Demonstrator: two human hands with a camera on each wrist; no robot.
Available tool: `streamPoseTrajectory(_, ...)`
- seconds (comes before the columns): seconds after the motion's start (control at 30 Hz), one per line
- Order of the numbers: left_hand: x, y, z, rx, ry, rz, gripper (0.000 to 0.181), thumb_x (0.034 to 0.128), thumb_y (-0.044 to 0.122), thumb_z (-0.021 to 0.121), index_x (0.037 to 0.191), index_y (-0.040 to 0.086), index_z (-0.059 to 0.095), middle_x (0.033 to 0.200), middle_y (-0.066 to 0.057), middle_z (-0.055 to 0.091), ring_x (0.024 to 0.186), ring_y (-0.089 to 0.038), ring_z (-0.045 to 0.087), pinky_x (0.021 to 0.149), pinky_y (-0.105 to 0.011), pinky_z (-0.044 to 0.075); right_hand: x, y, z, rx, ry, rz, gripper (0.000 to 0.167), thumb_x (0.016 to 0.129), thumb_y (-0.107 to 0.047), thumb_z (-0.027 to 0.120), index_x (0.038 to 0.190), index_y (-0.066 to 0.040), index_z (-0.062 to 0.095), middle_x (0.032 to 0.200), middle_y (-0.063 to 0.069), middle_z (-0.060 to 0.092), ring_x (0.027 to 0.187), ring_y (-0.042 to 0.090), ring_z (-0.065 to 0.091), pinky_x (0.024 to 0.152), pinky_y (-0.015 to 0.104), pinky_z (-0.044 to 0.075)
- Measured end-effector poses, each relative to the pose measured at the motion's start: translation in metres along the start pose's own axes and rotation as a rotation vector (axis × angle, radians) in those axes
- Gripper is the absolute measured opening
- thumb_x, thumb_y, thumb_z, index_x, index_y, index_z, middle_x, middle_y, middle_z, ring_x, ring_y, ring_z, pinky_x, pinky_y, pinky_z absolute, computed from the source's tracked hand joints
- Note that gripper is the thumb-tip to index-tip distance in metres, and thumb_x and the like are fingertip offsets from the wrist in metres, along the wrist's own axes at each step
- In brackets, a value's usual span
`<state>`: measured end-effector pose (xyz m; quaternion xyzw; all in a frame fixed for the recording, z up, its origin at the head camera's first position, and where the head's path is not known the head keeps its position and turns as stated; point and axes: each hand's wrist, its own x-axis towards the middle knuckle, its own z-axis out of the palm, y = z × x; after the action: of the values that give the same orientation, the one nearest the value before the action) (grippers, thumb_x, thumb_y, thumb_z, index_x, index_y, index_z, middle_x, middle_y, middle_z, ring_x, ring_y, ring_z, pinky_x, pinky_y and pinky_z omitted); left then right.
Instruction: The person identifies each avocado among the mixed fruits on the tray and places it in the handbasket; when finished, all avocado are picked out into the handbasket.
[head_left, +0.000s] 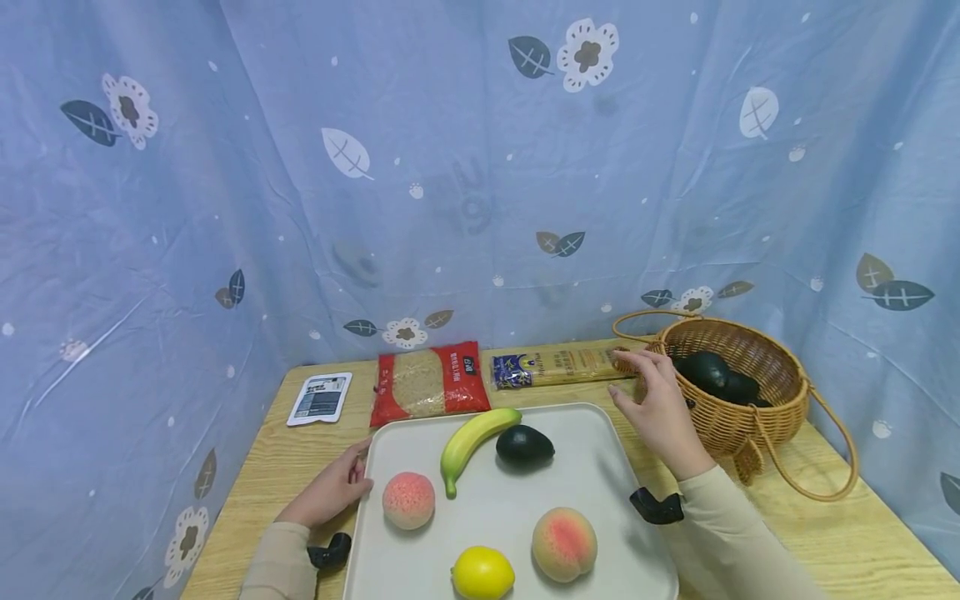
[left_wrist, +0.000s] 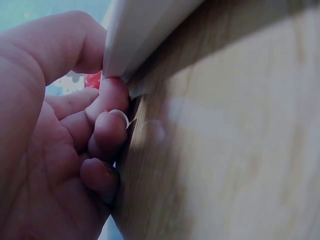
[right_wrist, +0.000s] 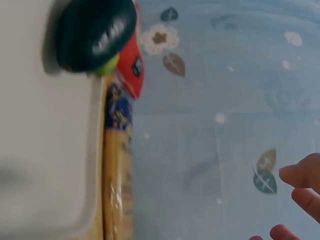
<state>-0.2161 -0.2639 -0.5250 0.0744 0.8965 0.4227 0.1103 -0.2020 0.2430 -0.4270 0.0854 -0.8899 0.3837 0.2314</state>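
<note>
My left hand [head_left: 330, 490] pinches the left rim of a white tray [head_left: 495, 508]. The left wrist view shows the thumb on the rim and curled fingers [left_wrist: 114, 94] beside its edge. On the tray lie a yellow-green banana [head_left: 468, 446], a dark avocado [head_left: 525, 446], a pink peach [head_left: 408, 500], a second peach [head_left: 564, 544] and a lemon [head_left: 483, 573]. My right hand [head_left: 662, 414] is raised between the tray's far right corner and a wicker basket [head_left: 780, 421], thumb and fingers apart, holding nothing. Dark avocados [head_left: 702, 372] sit inside the basket.
Along the back of the wooden table lie a white packet [head_left: 320, 398], a red bag of noodles [head_left: 429, 382] and a long yellow pasta pack [head_left: 562, 367], partly behind my right hand. A blue patterned curtain [head_left: 480, 208] encloses the back and sides. The basket's handle [head_left: 847, 450] sticks out rightward.
</note>
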Motion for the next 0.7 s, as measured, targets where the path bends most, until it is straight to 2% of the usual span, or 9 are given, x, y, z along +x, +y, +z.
streamPoseTrajectory(0.07,-0.001,0.000,0.000,-0.005,-0.002,0.002,0.074,0.0941,0.001,0.071,0.158,-0.005,0.036,0.088,-0.006,0.051,0.079,-0.019,0.050,0.066,-0.028,0.042,0.000,-0.002,0.008,0.025,-0.035,-0.006,0.053,0.095,0.002,0.074,0.145,0.000,0.055,0.143,0.028,0.038,0.113,0.039,0.049,0.087,0.055,0.045)
streamPoseTrajectory(0.23,-0.001,0.000,-0.001,-0.026,-0.007,0.004,0.073,0.0945,0.001,0.071,0.158,-0.004,0.036,0.088,-0.006,0.051,0.079,-0.020,0.049,0.065,-0.027,0.042,0.000,-0.007,0.026,0.090,-0.119,0.012,0.052,0.095,0.001,0.074,0.144,-0.001,0.056,0.140,0.026,0.041,0.125,0.044,0.049,0.098,0.062,0.047)
streamPoseTrajectory(0.37,-0.001,0.000,-0.001,-0.032,-0.006,0.009,0.073,0.0946,0.000,0.071,0.158,-0.004,0.035,0.089,-0.006,0.051,0.080,-0.020,0.050,0.066,-0.027,0.042,-0.001,-0.008,0.041,0.118,-0.173,0.000,0.053,0.093,0.002,0.076,0.143,-0.005,0.059,0.138,0.024,0.045,0.127,0.043,0.051,0.096,0.060,0.051)
streamPoseTrajectory(0.53,-0.001,0.001,-0.001,-0.025,-0.009,0.001,0.074,0.0944,0.002,0.071,0.159,-0.004,0.035,0.089,-0.006,0.051,0.080,-0.019,0.050,0.066,-0.027,0.042,-0.004,-0.007,0.059,0.128,-0.221,-0.059,0.054,0.089,0.003,0.080,0.139,-0.004,0.062,0.131,0.021,0.052,0.121,0.043,0.057,0.090,0.055,0.056)
streamPoseTrajectory(0.7,-0.001,0.001,-0.001,-0.026,-0.002,-0.006,0.073,0.0945,0.001,0.070,0.159,-0.003,0.035,0.089,-0.006,0.051,0.081,-0.019,0.050,0.067,-0.027,0.042,-0.007,-0.009,0.072,0.168,-0.301,-0.076,0.053,0.089,0.001,0.080,0.139,-0.002,0.062,0.129,0.018,0.053,0.117,0.042,0.057,0.090,0.056,0.056)
